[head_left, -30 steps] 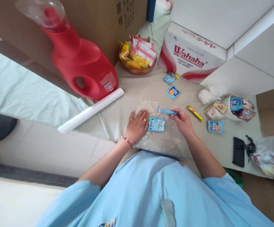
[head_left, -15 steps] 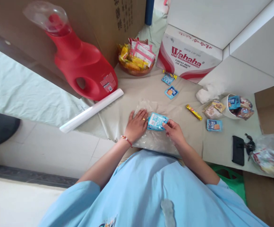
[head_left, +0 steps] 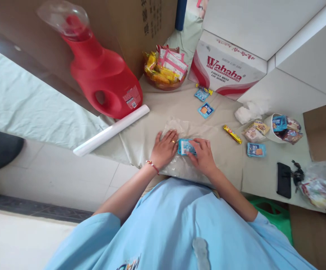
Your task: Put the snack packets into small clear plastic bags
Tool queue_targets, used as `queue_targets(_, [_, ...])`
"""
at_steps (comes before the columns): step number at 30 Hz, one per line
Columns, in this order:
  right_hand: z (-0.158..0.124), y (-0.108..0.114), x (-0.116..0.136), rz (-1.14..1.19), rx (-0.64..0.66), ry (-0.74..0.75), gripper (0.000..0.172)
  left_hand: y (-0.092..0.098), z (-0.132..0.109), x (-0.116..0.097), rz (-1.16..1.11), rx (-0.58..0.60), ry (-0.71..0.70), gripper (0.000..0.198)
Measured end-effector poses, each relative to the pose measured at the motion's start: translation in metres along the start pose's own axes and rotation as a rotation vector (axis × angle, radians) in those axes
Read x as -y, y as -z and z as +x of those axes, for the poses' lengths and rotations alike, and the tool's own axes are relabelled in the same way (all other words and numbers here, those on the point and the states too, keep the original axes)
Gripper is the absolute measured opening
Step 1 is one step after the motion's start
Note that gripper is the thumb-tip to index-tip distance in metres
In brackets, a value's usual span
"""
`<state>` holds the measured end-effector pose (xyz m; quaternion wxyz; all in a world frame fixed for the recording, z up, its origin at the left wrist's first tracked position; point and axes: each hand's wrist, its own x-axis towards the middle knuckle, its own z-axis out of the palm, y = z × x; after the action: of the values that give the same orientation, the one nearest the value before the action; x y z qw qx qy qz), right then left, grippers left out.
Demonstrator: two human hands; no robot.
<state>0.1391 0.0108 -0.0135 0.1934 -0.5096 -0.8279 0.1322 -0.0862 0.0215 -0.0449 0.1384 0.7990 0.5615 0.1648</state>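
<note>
A blue snack packet (head_left: 183,147) lies over a crumpled clear plastic bag (head_left: 177,167) on the cloth in front of me. My right hand (head_left: 202,154) reaches over the packet's right side, thumb at its lower edge and fingers curled across the top, gripping it. Part of the packet is hidden under those fingers. Just to the left, my left hand (head_left: 165,150) rests flat on the plastic with fingers stretched out, its fingertips close to the packet. It holds nothing.
A white roll (head_left: 111,130) and a red jug (head_left: 103,78) stand at left. Behind are a snack basket (head_left: 165,85) and a Wahaba-like printed carton (head_left: 227,67). To the right lie a yellow bar (head_left: 232,134), a blue packet (head_left: 256,150), a white cup (head_left: 269,125) and a phone (head_left: 283,180).
My right hand has moved from pinching the packet's right edge to covering its right part. The packet has shifted slightly. My left hand stays flat on the plastic.
</note>
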Motion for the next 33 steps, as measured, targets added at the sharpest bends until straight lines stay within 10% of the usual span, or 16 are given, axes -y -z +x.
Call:
queue_targets(8, [0.026,-0.013,-0.014,-0.079,0.233,0.175,0.061,0.000,0.000,0.000,0.001,-0.007,-0.008,0.053])
queue_targets(18, [0.015,-0.019,0.000,-0.018,0.086,0.130,0.065,0.002,-0.001,0.007,-0.039,0.009,0.028,0.053])
queue_targets(22, [-0.012,0.013,-0.008,0.126,-0.052,0.177,0.044,0.009,-0.003,0.014,-0.072,-0.032,0.031,0.052])
queue_targets(27, [-0.080,0.039,-0.024,0.189,0.161,0.192,0.030,0.024,-0.021,0.032,-0.126,-0.082,-0.081,0.043])
queue_targets(33, [-0.122,0.022,-0.034,0.215,0.194,0.102,0.019,0.042,-0.069,0.057,-0.299,0.213,-0.352,0.046])
